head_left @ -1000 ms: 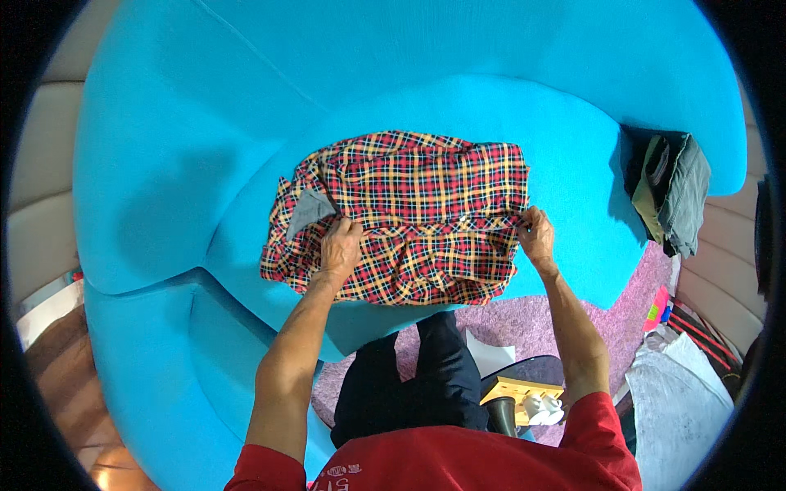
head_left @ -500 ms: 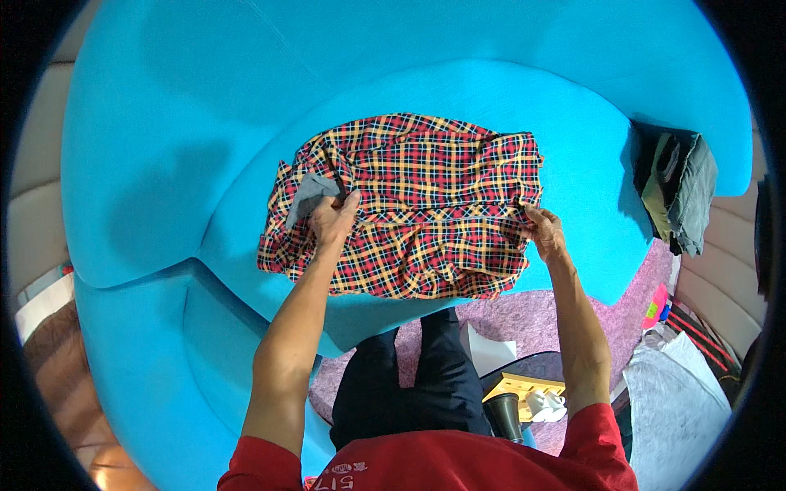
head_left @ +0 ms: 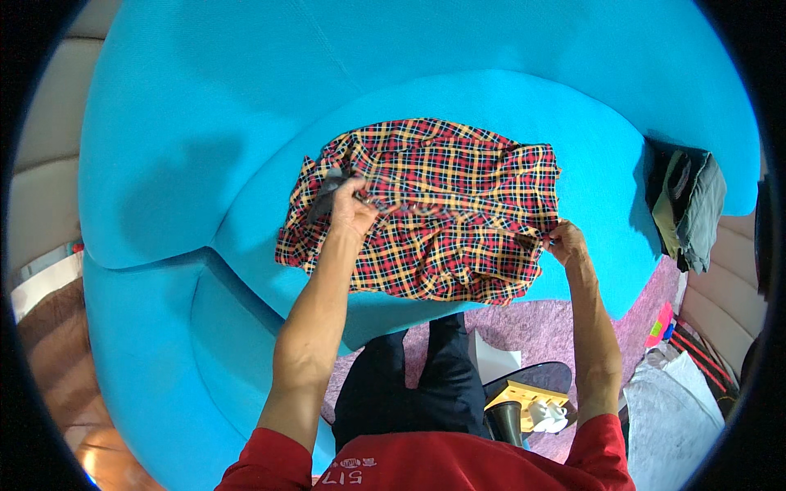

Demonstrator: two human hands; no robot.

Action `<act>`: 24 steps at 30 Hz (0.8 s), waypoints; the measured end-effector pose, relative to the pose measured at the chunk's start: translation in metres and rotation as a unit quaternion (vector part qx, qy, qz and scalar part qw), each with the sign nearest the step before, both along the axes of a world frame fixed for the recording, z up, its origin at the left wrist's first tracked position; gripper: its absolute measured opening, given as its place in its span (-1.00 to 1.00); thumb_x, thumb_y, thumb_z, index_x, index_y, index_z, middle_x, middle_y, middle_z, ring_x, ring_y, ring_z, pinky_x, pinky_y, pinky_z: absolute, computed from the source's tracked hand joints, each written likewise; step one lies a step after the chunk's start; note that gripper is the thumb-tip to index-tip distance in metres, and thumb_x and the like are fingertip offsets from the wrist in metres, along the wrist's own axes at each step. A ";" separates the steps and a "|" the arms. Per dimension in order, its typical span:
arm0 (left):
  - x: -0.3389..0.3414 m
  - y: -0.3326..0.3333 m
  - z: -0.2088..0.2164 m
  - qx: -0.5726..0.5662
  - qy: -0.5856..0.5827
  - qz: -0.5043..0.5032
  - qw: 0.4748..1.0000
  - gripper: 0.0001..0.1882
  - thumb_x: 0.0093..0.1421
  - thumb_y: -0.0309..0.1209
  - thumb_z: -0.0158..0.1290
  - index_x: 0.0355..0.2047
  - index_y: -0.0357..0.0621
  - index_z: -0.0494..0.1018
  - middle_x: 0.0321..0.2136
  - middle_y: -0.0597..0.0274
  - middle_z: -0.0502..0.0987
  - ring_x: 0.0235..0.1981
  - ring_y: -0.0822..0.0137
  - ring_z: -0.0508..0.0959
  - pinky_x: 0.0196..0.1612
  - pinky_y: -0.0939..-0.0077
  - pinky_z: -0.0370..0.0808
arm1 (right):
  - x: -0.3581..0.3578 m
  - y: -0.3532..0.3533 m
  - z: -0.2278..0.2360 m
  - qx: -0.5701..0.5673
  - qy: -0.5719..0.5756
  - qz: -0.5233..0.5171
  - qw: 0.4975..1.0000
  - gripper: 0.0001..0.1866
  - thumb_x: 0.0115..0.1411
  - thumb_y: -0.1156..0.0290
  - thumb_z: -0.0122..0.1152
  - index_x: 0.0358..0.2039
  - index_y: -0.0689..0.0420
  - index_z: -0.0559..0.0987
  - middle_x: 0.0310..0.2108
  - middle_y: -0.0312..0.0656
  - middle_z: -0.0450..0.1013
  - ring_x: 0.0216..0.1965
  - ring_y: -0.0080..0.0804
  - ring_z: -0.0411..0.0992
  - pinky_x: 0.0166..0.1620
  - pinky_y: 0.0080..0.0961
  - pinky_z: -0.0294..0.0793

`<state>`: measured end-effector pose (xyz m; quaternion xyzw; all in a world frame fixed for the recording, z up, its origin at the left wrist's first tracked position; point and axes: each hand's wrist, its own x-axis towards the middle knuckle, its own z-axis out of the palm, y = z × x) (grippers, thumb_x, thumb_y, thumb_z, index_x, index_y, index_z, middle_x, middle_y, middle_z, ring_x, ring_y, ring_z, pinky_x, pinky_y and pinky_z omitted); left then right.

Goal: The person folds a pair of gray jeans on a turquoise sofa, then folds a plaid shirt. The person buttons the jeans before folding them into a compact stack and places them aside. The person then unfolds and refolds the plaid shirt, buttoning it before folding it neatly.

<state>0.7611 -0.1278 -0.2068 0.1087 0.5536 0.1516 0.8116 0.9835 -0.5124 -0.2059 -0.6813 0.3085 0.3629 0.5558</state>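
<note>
A plaid shirt (head_left: pixel 442 172) in red, yellow and black lies spread sideways on the blue sofa seat. Its button strip runs between my hands and looks pulled straight, slightly smeared by motion. My left hand (head_left: pixel 354 211) is closed on the strip near the collar end. A dark grey piece (head_left: pixel 325 196), perhaps the shirt's inner lining, shows just beyond that hand. At the hem end, my right hand (head_left: pixel 566 242) pinches the lower corner of the strip between thumb and fingers.
The curved blue sofa (head_left: pixel 205 98) surrounds the shirt. Folded dark and olive clothes (head_left: pixel 696 209) rest at the seat's right end. Near my legs are a yellow wooden rack (head_left: pixel 516 394), white cups (head_left: pixel 548 416) and a dark tumbler (head_left: pixel 506 421). A pale cloth (head_left: pixel 667 409) lies lower right.
The view has shifted slightly. The button strip, flat before, now looks drawn taut between my hands. The grey piece by my left hand looks darker and narrower.
</note>
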 end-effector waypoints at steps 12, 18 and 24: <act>-0.026 0.041 -0.036 -0.031 0.060 0.189 0.980 -0.54 0.14 -0.38 0.17 0.06 -0.07 0.36 0.23 -0.13 0.10 0.26 -0.13 0.08 0.30 -0.05 0.08 | 0.029 0.008 0.013 0.094 -0.079 -0.014 0.992 -0.71 -0.01 0.68 -0.22 -0.21 0.37 0.31 -0.24 0.05 0.31 -0.25 0.00 0.40 -0.10 -0.02 0.55; -0.022 0.050 -0.004 -0.010 -0.034 0.161 0.986 -0.57 0.18 -0.46 0.08 0.04 -0.34 0.29 0.20 -0.17 0.06 0.17 -0.12 0.17 0.25 -0.22 0.05 | 0.064 0.015 0.010 0.106 -0.100 -0.047 0.988 -0.79 0.16 0.43 0.06 -0.25 0.29 0.39 -0.24 0.03 0.39 -0.25 -0.11 0.39 -0.09 -0.07 0.43; -0.016 0.103 0.008 0.181 0.039 0.108 0.977 -0.26 0.08 -0.60 0.06 0.25 -0.39 0.01 0.06 -0.14 0.28 -0.07 0.07 0.37 0.26 0.03 0.07 | 0.110 0.046 0.076 0.297 -0.261 -0.024 0.918 -0.80 0.11 0.73 0.00 -0.46 0.09 0.45 -0.52 -0.34 0.37 -0.50 -0.55 0.32 -0.29 -0.50 0.40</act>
